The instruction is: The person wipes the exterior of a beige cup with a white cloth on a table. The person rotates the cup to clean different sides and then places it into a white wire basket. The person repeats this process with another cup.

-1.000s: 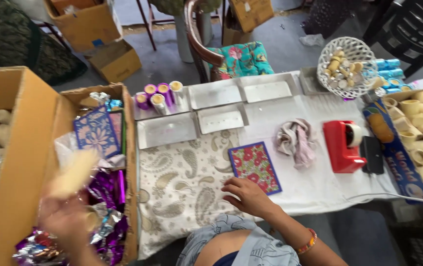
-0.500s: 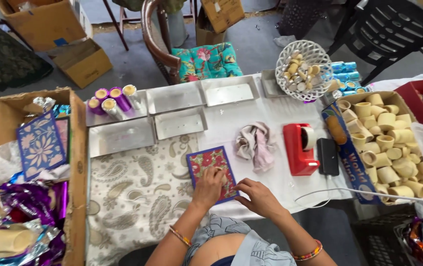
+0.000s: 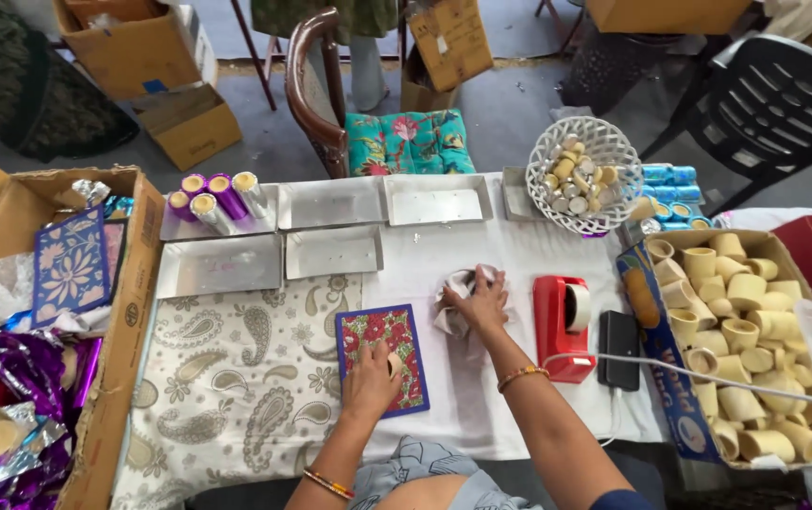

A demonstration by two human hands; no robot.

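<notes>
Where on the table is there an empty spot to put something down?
The paisley cloth is bare between the cardboard box and the floral tile under the left hand. White cloth lies bare between the metal trays and the crumpled cloth under the right hand. It is crowded by the red tape dispenser and cup box.

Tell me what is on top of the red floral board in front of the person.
The left hand rests on the red floral board, holding a small cream cylinder against it. The rest of the board's face is bare. What lies beneath the palm is hidden.
</notes>
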